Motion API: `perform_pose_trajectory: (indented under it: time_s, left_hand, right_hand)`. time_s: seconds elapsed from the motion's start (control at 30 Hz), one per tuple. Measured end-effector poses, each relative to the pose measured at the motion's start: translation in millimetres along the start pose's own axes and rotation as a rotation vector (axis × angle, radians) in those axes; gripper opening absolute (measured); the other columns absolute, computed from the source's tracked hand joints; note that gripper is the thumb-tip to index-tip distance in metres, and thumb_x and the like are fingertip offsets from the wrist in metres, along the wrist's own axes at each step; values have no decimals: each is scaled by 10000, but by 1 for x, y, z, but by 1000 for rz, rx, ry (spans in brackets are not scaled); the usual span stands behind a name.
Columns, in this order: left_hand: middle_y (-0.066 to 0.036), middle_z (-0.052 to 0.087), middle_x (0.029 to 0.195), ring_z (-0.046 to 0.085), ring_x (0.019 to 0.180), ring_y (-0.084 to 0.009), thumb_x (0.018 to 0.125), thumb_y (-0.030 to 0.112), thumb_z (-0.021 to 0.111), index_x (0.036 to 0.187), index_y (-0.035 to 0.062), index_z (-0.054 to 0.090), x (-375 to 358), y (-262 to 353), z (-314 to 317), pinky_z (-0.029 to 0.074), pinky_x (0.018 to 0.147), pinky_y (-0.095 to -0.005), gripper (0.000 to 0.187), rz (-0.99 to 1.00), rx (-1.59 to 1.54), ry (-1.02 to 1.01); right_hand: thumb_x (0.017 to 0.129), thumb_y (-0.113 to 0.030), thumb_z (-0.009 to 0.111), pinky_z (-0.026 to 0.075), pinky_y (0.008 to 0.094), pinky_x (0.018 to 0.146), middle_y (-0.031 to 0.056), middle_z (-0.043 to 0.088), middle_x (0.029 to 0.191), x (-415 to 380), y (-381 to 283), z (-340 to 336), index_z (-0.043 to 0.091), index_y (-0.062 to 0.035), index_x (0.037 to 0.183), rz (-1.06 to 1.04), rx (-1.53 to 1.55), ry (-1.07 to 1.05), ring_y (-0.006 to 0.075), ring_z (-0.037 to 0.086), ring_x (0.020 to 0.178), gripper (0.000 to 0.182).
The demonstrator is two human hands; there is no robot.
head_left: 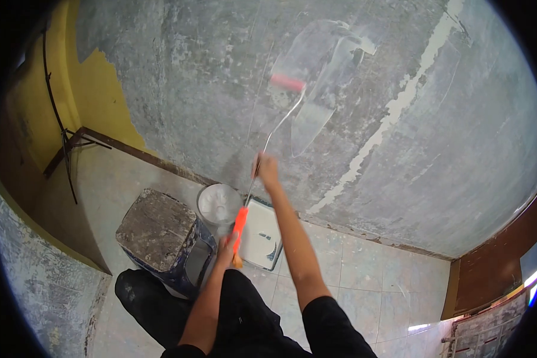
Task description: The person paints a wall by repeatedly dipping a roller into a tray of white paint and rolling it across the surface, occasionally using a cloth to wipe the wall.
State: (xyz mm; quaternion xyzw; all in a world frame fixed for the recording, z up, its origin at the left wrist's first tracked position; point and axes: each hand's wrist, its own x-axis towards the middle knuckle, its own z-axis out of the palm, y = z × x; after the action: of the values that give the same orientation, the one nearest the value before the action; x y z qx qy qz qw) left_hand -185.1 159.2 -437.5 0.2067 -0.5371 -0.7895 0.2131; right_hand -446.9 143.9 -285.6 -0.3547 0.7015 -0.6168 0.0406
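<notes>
At mottled wall — pink cylindrical roller, bent metal rod.

Tiled floor; stool, bucket, paint tray
</notes>
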Motion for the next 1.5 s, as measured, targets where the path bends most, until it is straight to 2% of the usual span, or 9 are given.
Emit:
perform_pose_trajectory:
  time_s: [0.13, 0.27, 0.37, 0.57, 0.73, 0.93, 0.97, 1.0, 1.5]
  left_hand:
    - [6, 508, 568, 493, 491, -101, 938, 500, 542, 657, 88, 551, -69, -97, -29, 373, 470, -266, 499, -187, 56, 93]
    - [27, 463, 544, 451, 465, -89, 943, 464, 541, 629, 90, 521, -52, -57, -12, 324, 431, -268, 489, 42, 49, 128]
    - [37, 443, 550, 423, 476, -77, 947, 431, 546, 627, 90, 503, 2, 47, 34, 311, 435, -273, 470, 234, 106, 31]
    - [18, 450, 513, 420, 474, -83, 930, 526, 545, 607, 52, 538, 80, 163, 128, 331, 454, -294, 573, 416, 207, -32]
    - [5, 434, 485, 416, 462, -105, 930, 576, 498, 560, 61, 500, 66, 40, 144, 325, 454, -320, 634, 283, 269, 77]
    - [-42, 515, 490, 553, 473, -174, 956, 531, 477, 574, 34, 549, -99, -149, 45, 413, 476, -347, 631, 51, 558, 67]
    - [-41, 515, 487, 558, 475, -172, 962, 541, 457, 575, 31, 557, -127, -119, 42, 411, 468, -337, 648, -338, 363, 102]
    - [-40, 514, 485, 558, 472, -169, 963, 543, 454, 576, 30, 559, -140, -105, 42, 409, 468, -335, 651, -336, 373, 103]
    - [-26, 394, 490, 418, 468, -117, 962, 398, 538, 606, 21, 470, -61, 63, 142, 339, 461, -353, 523, 175, 326, -58]
  right_hand:
    - [1012, -365, 361, 419, 354, 453, 77, 529, 488, -115, 125, 52, 545, -26, 598, 147, -96, 24, 195, 544, 437, 566]
    - [1016, -353, 334, 407, 326, 449, 66, 504, 464, -86, 8, 28, 532, -49, 590, 120, 94, -64, 184, 525, 426, 559]
    - [1015, -337, 330, 407, 319, 447, 58, 504, 454, 3, -99, -21, 527, -48, 589, -285, -12, 36, 182, 514, 407, 551]
    - [1013, -368, 368, 407, 320, 372, 42, 449, 446, 86, -231, -111, 489, -47, 573, -211, 163, 302, 159, 484, 377, 558]
    - [1005, -373, 394, 398, 418, 485, 114, 507, 502, 65, -83, -105, 526, -5, 582, -96, -184, 391, 234, 525, 450, 576]
    - [1024, -326, 345, 373, 513, 576, 256, 542, 620, -143, 95, -20, 557, 33, 676, 98, -400, 351, 422, 539, 578, 543]
    - [1022, -320, 353, 385, 525, 597, 267, 551, 635, -169, 108, -8, 564, 39, 685, 219, -345, 343, 433, 564, 610, 536]
    - [1016, -303, 372, 390, 535, 611, 285, 570, 670, -179, 95, -5, 570, 43, 691, 304, -257, 341, 456, 574, 645, 513]
    - [1001, -284, 414, 300, 488, 537, 264, 449, 584, -31, -97, -133, 509, 86, 696, -183, -352, 605, 365, 429, 524, 489]
